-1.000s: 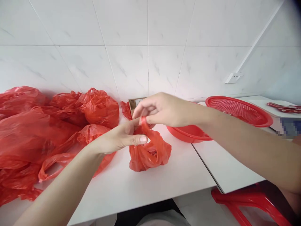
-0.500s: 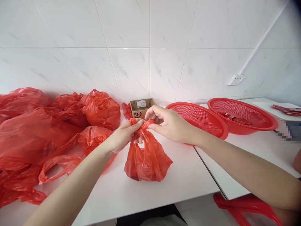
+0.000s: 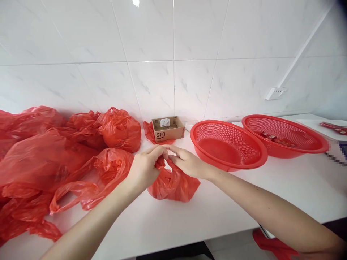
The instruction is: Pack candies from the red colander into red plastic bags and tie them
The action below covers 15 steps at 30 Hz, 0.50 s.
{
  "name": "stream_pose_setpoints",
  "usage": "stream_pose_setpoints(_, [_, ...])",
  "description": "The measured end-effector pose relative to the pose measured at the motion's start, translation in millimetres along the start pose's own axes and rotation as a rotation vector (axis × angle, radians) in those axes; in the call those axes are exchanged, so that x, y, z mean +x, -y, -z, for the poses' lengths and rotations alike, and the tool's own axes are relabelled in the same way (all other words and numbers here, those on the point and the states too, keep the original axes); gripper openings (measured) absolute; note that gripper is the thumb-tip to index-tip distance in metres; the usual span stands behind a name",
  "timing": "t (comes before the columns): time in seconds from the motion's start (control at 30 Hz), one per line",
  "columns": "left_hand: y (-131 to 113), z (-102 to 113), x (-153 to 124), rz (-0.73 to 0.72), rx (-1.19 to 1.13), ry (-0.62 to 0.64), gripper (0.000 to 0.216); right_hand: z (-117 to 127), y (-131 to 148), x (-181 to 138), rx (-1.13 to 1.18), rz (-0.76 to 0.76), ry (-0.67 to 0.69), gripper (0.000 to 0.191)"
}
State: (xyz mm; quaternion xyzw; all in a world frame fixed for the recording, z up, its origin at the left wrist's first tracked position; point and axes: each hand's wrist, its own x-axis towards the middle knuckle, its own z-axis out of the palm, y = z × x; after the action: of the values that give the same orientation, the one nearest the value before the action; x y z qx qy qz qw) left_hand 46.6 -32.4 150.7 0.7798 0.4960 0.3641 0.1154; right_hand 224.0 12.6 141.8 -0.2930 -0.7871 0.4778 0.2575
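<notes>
A red plastic bag (image 3: pixel 177 186) rests on the white table in front of me, its upper part gathered between my two hands. My left hand (image 3: pixel 148 162) is closed around one side of the bag's top, by its handle. On the other side, my right hand (image 3: pixel 187 160) pinches the bag's other handle, with the fingertips of both hands close together. A gap shows between the two gripped parts. What the bag holds is hidden by the plastic, and the fingers partly cover the handles.
Many filled red plastic bags (image 3: pixel 43 155) are heaped at the left. Behind my hands stands an open cardboard box (image 3: pixel 168 135). A red perforated basket (image 3: pixel 229 166) is at the right, beside another basket (image 3: pixel 292 153) holding small red packets. A red stool (image 3: pixel 271 247) shows below the table edge.
Both hands have come lower and closer together, and the left hand has turned so its back faces me. The bag's top is lower. The view has shifted slightly.
</notes>
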Motion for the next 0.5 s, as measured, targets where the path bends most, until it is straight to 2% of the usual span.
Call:
stream_pose_setpoints(0.07, [5.6, -4.8, -3.4, -0.051, 0.015, -0.068, 0.028, -2.3, 2.3, -3.2, -0.005, 0.018, 0.007, 0.022])
stream_pose_setpoints(0.17, [18.7, -4.6, -13.0, -0.093, 0.014, -0.046, 0.025, -2.7, 6.8, -13.7, -0.145, 0.061, -0.041, 0.025])
stream_pose_setpoints(0.27, [39.4, 1.5, -36.7, 0.029, 0.047, 0.003, 0.027, -0.3, -5.0, -35.0, -0.449, 0.156, -0.149, 0.035])
stream_pose_setpoints(0.33, [55.1, 5.2, -61.6, 0.134, 0.085, -0.026, 0.03, 2.8, -28.2, -55.6, -0.591, 0.152, -0.217, 0.036])
stream_pose_setpoints(0.37, [62.1, 5.7, -75.5, 0.171, 0.101, -0.046, 0.033, 4.4, -43.7, -66.7, -0.612, 0.097, -0.235, 0.035])
stream_pose_setpoints(0.5, [73.6, -7.1, -123.4, 0.296, 0.08, -0.04, 0.042, 6.8, -106.4, -100.3, -0.491, -0.185, -0.237, 0.034])
